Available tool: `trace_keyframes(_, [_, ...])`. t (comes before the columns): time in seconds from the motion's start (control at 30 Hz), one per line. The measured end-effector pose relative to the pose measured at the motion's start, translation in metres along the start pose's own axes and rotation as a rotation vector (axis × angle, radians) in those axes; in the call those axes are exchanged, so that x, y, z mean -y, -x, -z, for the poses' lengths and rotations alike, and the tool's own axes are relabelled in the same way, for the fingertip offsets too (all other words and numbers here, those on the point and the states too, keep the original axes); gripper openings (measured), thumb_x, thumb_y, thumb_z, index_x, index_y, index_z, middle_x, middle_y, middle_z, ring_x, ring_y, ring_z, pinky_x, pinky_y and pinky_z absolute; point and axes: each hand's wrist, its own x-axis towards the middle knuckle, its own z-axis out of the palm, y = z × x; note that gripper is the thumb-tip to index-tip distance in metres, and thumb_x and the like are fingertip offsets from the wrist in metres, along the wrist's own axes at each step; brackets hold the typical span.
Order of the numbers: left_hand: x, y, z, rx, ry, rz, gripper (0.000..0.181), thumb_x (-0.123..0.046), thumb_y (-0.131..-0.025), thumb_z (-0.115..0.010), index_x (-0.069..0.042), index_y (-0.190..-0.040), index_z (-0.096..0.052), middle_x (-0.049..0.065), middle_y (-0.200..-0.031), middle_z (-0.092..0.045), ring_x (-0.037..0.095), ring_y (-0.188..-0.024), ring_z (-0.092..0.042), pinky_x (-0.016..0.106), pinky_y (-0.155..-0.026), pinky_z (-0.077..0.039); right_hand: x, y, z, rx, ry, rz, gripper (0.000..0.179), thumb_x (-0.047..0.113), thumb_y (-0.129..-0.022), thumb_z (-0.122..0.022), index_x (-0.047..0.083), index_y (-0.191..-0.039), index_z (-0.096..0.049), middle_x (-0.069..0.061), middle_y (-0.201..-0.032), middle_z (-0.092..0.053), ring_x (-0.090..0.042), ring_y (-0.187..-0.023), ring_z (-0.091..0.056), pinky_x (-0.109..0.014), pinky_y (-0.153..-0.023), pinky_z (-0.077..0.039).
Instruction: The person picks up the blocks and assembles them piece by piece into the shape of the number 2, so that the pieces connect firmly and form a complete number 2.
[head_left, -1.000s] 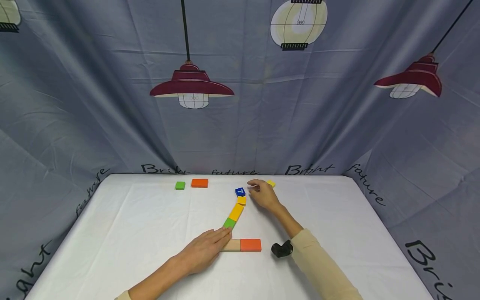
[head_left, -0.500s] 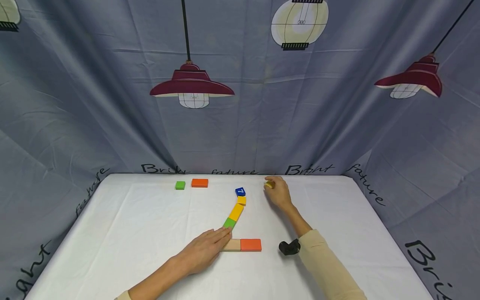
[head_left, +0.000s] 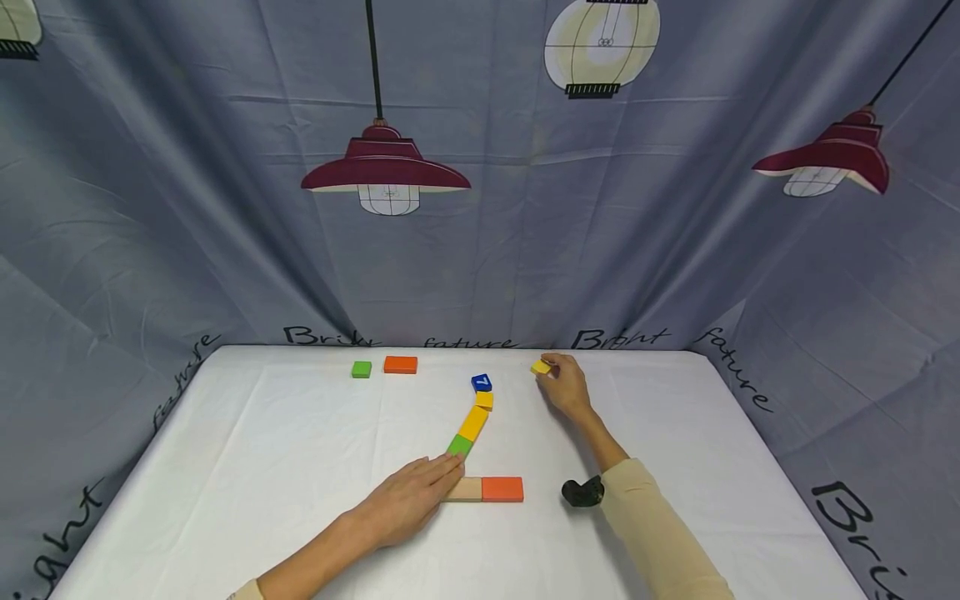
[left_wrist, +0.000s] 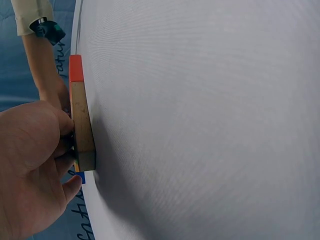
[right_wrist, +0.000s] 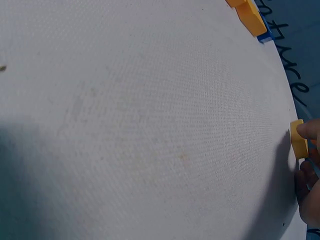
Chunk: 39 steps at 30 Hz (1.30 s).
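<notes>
My left hand (head_left: 416,498) lies with fairly straight fingers over the near end of a slanting row of blocks, fingertips right at a green block (head_left: 460,446). Beyond that block the row goes on with a yellow block (head_left: 473,422), a smaller yellow block (head_left: 484,401) and a blue block (head_left: 482,382) bearing a white mark. Beside the left fingers, a plain wooden block (left_wrist: 82,117) meets an orange-red block (head_left: 502,489) end to end; its left part is hidden in the head view. Near the far edge, my right hand (head_left: 567,386) pinches a small yellow block (head_left: 540,367) between thumb and finger.
A loose green block (head_left: 362,369) and an orange block (head_left: 401,365) lie at the far left of the white table (head_left: 262,467). A black device (head_left: 582,492) sits on the right wrist. Behind the table hangs a grey-blue printed curtain (head_left: 480,275).
My right hand has moved right, from beside the blue block to the small yellow block, and taken hold of it. The left hand and the row have stayed put.
</notes>
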Motion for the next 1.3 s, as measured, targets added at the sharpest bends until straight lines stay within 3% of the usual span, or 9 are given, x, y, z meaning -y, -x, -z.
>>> trace_keyframes(1.0, [-0.0018,0.0016,0.0038,-0.022,-0.023,-0.015,0.047,-0.015,-0.102,-0.057,-0.003,-0.147,-0.048,0.010,-0.154,-0.042,0.023,-0.141,-0.039,0.043,-0.110,-0.039,0.0034,0.0009,0.0023,0.068,0.055,-0.051,0.045,0.002,-0.093,-0.067,-0.004,-0.137,-0.057,-0.026,-0.128,-0.055,-0.037,-0.119,-0.054,-0.046,-0.104,-0.044])
trace_keyframes(1.3, [-0.0024,0.0010,0.0043,-0.001,-0.007,-0.002,0.047,-0.016,-0.104,-0.054,-0.003,-0.148,-0.047,0.009,-0.155,-0.041,0.023,-0.142,-0.038,0.042,-0.111,-0.038,0.0047,0.0012,0.0030,0.072,0.080,-0.066,0.045,0.003,-0.094,-0.065,-0.006,-0.137,-0.055,-0.027,-0.131,-0.053,-0.039,-0.123,-0.052,-0.047,-0.106,-0.042])
